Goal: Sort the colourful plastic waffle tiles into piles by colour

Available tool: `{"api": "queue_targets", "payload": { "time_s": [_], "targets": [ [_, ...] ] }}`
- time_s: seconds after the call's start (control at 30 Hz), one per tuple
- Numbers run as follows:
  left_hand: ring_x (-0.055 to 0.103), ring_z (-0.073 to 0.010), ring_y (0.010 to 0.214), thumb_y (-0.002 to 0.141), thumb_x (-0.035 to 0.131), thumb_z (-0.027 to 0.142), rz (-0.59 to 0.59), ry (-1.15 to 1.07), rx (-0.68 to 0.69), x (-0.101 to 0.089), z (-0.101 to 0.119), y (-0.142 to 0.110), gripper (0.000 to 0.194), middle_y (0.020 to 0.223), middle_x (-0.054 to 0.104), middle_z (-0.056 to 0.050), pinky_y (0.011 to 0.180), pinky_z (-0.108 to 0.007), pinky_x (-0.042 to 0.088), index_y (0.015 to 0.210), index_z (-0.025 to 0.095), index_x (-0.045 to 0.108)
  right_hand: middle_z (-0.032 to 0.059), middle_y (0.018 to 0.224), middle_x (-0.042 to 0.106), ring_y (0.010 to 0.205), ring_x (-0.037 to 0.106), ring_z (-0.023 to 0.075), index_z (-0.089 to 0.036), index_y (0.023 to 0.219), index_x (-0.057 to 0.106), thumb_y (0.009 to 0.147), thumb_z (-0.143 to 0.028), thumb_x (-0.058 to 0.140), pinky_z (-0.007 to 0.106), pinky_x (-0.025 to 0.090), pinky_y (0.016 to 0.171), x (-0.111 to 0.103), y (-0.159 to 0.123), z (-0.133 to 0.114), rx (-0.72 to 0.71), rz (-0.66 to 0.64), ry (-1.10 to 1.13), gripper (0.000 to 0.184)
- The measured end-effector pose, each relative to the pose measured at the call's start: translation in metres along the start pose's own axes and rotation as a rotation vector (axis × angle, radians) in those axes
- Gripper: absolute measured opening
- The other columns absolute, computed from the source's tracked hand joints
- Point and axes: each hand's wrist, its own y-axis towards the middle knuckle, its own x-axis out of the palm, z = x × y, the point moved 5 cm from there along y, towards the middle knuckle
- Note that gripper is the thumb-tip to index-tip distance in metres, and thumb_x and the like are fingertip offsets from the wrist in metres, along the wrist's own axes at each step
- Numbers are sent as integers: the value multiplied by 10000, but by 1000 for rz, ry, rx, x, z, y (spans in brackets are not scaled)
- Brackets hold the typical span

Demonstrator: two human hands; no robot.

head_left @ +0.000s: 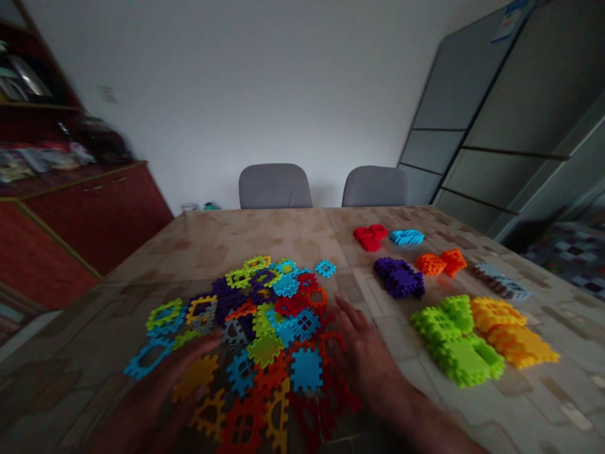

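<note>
A loose pile of flat plastic interlocking tiles with notched edges lies in front of me, in several colours. Over the pile's left side is my left hand point(158, 394), blurred, its fingers stretched out beside an orange-yellow tile point(196, 376). My right hand point(362, 350) rests at the pile's right edge, fingers apart, against dark red tiles point(333, 391). Neither hand visibly grips a tile. Between them lie a light blue square tile point(306, 369), a lime tile point(265, 349), a blue window tile point(305, 323) and a red window tile point(243, 421).
Sorted stacks stand to the right on the patterned table point(208, 239): red point(370, 237), light blue point(407, 237), purple point(399, 277), orange point(442, 263), grey point(501, 280), lime point(457, 340) and yellow-orange point(515, 331). Two grey chairs point(275, 186) stand at the far edge.
</note>
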Motion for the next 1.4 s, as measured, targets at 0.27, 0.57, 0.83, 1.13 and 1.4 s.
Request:
{"api": "queue_targets", "payload": {
  "time_s": [0.27, 0.57, 0.83, 1.13, 1.4],
  "targets": [
    [415, -259, 1460, 998, 491, 621, -130, 124, 455, 36, 85, 12, 647, 1595, 435, -67, 1235, -468, 231, 1539, 276, 406, 171, 1506, 514, 1358, 471, 372, -189, 1366, 583, 905, -129, 538, 636, 376, 1092, 56, 12, -15, 23, 55, -27, 467],
    [478, -235, 1415, 989, 573, 541, -15, 165, 355, 26, 56, 16, 555, 1544, 515, -39, 1236, -409, 262, 1477, 291, 492, 104, 1245, 699, 1186, 616, 260, -220, 1193, 669, 935, -172, 472, 464, 473, 1038, 48, 48, -17, -32, 142, 313, 328],
    [470, -233, 1423, 993, 545, 549, -68, 73, 554, 26, 76, 10, 546, 1480, 583, -50, 1260, -416, 186, 1454, 258, 515, 74, 1124, 734, 1091, 662, 235, -213, 1111, 692, 845, -86, 455, 402, 518, 981, 25, 36, 19, -30, 143, 358, 378],
    [710, -184, 1042, 922, 711, 483, -107, -48, 581, 39, 101, 29, 402, 1124, 775, -22, 1239, -361, 274, 1240, 252, 626, 52, 1093, 731, 1065, 652, 209, -222, 1088, 675, 827, -7, 462, 344, 515, 942, 35, 28, 1, -80, 93, 394, 400],
    [718, -139, 758, 1077, 446, 317, 65, -108, 471, 28, 112, 47, 250, 878, 780, 10, 794, -199, 564, 1048, 268, 689, 79, 1092, 718, 1030, 616, 243, -214, 1071, 696, 930, -78, 503, 387, 496, 927, 30, 12, -9, -180, 20, 318, 275]
  ]
}}
